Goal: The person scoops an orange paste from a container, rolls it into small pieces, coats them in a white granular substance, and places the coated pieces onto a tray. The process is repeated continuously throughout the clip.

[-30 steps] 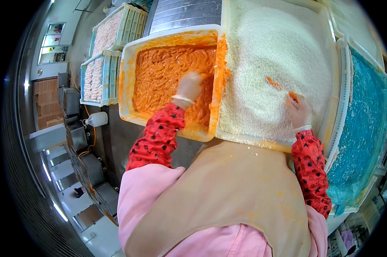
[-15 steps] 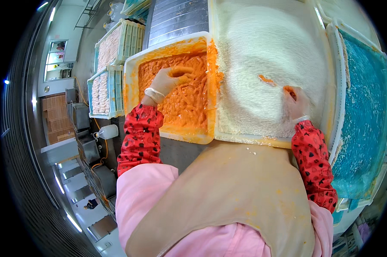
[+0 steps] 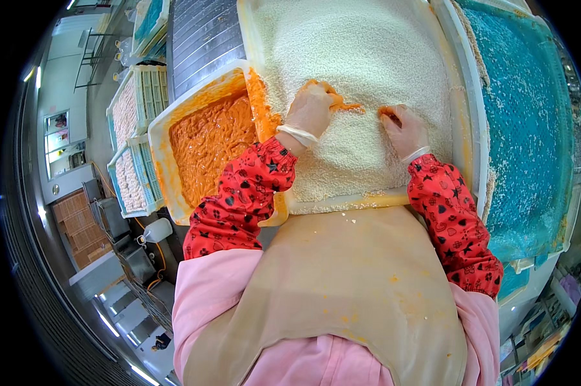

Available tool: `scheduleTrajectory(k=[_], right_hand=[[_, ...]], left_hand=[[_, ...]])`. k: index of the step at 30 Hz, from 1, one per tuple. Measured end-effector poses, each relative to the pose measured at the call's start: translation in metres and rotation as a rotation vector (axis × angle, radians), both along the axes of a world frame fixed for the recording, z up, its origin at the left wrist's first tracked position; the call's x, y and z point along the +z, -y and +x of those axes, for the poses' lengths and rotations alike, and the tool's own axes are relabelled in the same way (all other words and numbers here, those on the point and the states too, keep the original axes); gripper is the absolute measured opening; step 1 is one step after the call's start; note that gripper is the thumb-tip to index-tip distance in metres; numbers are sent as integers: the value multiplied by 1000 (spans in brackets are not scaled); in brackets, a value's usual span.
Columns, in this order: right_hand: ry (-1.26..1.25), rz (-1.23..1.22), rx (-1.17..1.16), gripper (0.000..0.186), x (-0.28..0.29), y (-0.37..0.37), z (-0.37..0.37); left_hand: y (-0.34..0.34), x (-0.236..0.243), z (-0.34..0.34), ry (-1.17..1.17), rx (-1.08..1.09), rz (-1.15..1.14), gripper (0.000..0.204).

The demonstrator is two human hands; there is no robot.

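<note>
My left hand [image 3: 312, 108], in a clear glove smeared orange at the fingers, is closed over a bed of pale breadcrumbs [image 3: 361, 58]. From its fingertips a strip of orange-coated meat [image 3: 351, 108] reaches out along the crumbs. Just to the right, my gloved right hand [image 3: 404, 132] hovers low over the same crumbs, its fingers curled in. The tips of those fingers are orange, and whatever they may hold is hidden. Beside the crumbs on the left stands a white tub [image 3: 158, 145] of wet orange marinated meat [image 3: 206, 154].
On the right is a crate lined with blue-green mesh [image 3: 525, 128], dusted with crumbs. A ribbed metal surface [image 3: 206, 42] lies beyond the tub. Stacked crates [image 3: 150, 164] with pale pieces stand at left, near a plastic jug [image 3: 156, 230].
My left hand has come out of the orange tub and across to the crumbs, beside the strip. My right hand stays over the crumbs with fingers curled. The whole view has shifted.
</note>
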State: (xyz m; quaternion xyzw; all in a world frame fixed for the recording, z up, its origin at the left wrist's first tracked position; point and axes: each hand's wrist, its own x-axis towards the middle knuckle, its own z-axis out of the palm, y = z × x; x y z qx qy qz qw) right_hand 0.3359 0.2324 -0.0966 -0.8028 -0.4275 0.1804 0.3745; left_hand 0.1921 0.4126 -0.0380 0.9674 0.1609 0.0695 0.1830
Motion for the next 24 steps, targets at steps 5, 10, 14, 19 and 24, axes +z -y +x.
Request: scheduleTrajectory(k=[5,10,14,19,24], right_hand=[[65,-84,-125,19,23,-23,-11],[146,-28,132,33,14,-72,-58],[510,-308,279,50,37,-60,-67],[387,-409,310,46,52,-72,-65],[-1053,-124,-41,40,32,-91,-52]], left_hand=[[2,-7,0,-51,129,54,13],[-5,25,-24,71,253,126,16],[-27,51,-92,148,407,260,17],[-27,53,-145,74,567,152,18],[-44,23,-155,43,518,231,18]])
